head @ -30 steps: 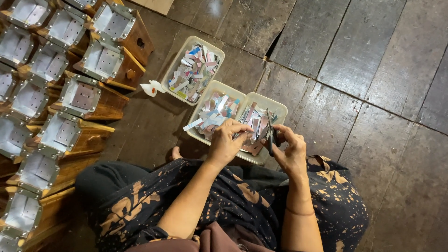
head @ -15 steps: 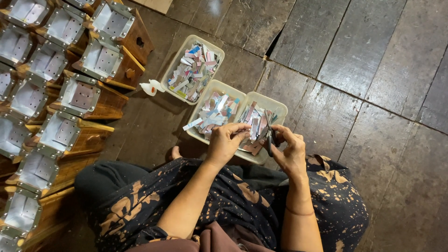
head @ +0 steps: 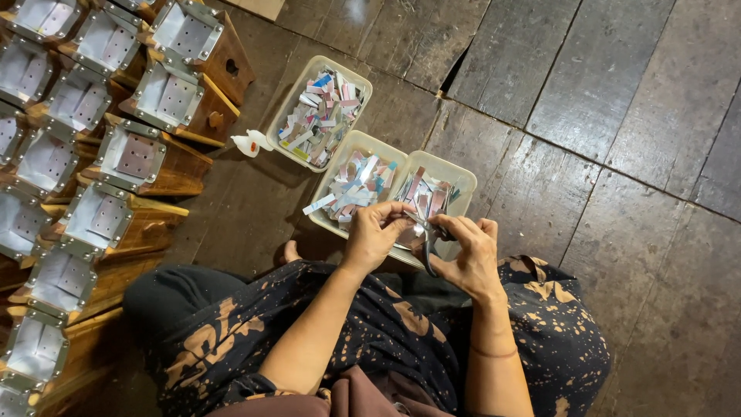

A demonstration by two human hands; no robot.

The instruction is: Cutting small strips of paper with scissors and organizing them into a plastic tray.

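Head view: right hand (head: 469,259) closed on scissors (head: 427,235), blades pointing away from body; left hand (head: 373,235) pinching small strip, just left of blades, over double tray (head: 351,145).

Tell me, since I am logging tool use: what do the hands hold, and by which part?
The right hand grips small dark metal pliers by the handles. The left hand pinches something small at their tip; what it is cannot be told.
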